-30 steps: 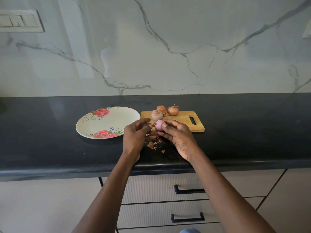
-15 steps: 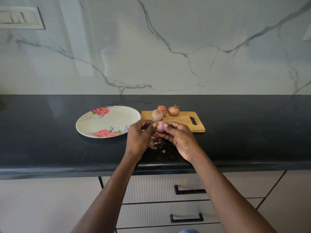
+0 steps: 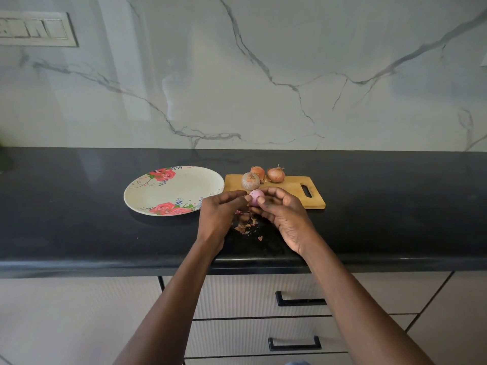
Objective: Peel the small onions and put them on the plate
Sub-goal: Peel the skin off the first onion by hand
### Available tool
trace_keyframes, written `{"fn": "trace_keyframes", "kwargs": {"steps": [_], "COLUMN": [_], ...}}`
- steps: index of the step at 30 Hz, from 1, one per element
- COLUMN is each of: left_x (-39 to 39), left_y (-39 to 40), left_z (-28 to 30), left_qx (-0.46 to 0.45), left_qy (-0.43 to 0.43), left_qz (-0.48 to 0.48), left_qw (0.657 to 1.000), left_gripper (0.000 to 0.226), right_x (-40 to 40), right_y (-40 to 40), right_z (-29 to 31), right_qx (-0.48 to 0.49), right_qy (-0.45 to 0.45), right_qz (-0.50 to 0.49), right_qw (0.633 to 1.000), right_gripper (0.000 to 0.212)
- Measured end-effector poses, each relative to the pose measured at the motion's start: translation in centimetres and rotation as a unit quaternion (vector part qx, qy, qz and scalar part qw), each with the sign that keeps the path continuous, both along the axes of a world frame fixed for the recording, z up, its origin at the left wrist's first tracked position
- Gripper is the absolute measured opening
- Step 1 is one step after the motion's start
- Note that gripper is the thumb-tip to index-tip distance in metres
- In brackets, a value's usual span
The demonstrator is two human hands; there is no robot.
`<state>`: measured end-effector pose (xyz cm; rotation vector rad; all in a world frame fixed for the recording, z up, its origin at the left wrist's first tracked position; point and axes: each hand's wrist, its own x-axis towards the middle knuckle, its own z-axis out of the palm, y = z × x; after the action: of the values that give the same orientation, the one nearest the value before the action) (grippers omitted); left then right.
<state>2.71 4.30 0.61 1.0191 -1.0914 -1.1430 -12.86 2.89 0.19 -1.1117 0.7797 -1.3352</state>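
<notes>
Above the shiny black counter (image 3: 79, 233), both hands hold one small, round, smooth pink onion (image 3: 255, 197) with its skin off. The right hand (image 3: 283, 217) grips it with curled fingers and thumb, and the left hand (image 3: 218, 214) pinches its left side. It looks like a ball, so I cannot tell which way it points. Dry, crinkly peel bits (image 3: 243, 225) lie under the hands. Three brown papery onions (image 3: 263, 176) sit on the flat wooden board (image 3: 292, 191), beside the round flowery plate (image 3: 168, 188). A second ago the left hand was a little away from the onion; now it touches it.
</notes>
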Motion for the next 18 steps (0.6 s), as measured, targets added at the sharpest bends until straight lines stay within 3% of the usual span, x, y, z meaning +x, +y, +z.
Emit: {"fn": "trace_keyframes", "kwargs": {"steps": [6, 18], "left_x": [0.23, 0.38], "left_y": [0.02, -0.2], "left_z": [0.5, 0.22], "left_qx": [0.041, 0.058], "left_qy": [0.101, 0.096], "left_qz": [-0.028, -0.023], "left_qw": [0.994, 0.993], "left_gripper": [0.005, 0.01], "right_x": [0.12, 0.02], "right_y": [0.12, 0.11], "right_z": [0.13, 0.12], "right_qx": [-0.003, -0.002], "right_qy": [0.004, -0.004], "right_qz": [0.006, 0.002], "right_qw": [1.0, 1.0], "right_gripper": [0.026, 0.029]}}
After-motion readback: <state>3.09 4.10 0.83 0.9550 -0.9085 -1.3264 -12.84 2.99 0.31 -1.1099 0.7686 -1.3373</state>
